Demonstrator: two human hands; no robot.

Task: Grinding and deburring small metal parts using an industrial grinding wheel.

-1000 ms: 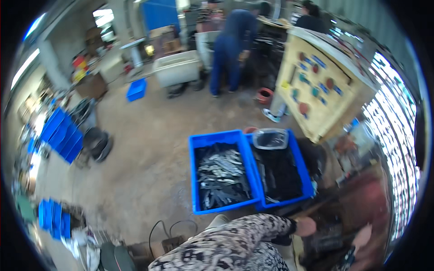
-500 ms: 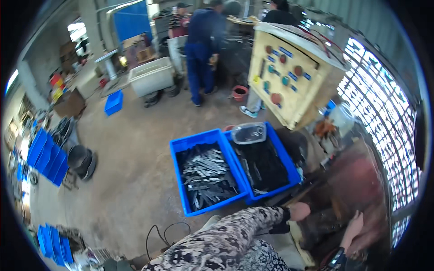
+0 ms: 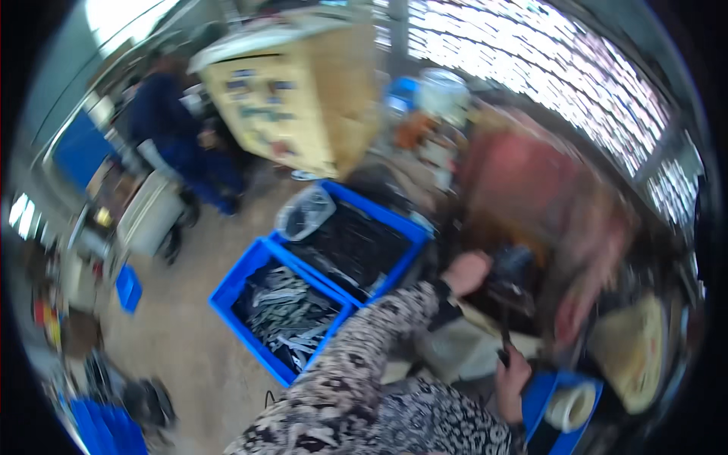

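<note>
My left hand (image 3: 466, 274) reaches forward to the front of a dark, reddish machine or bench (image 3: 504, 178), beside a dark block-like part (image 3: 512, 269). Motion smears its fingers, so their hold cannot be made out. Closer to my body, my right hand (image 3: 513, 379) is closed around a thin dark-handled tool (image 3: 504, 341), which points up toward that part. To the left of my left forearm are two blue bins. The nearer bin (image 3: 227, 326) holds many flat grey strips; the farther bin (image 3: 419, 246) has dark contents, with a clear plastic tub (image 3: 305, 212) at its far corner.
A yellowish control cabinet (image 3: 284, 114) stands beyond the bins. Right of my right hand, a blue tray (image 3: 537, 394) holds a whitish roll-like object (image 3: 570, 407), near a pale curved panel (image 3: 633, 353). A person in dark blue (image 3: 174, 125) stands far left, near a cream tub (image 3: 148, 212).
The view has swung right, so the bins and cabinet appear farther left. My right hand, earlier stretched out over the bench, is now near my body, closed on the dark-handled tool.
</note>
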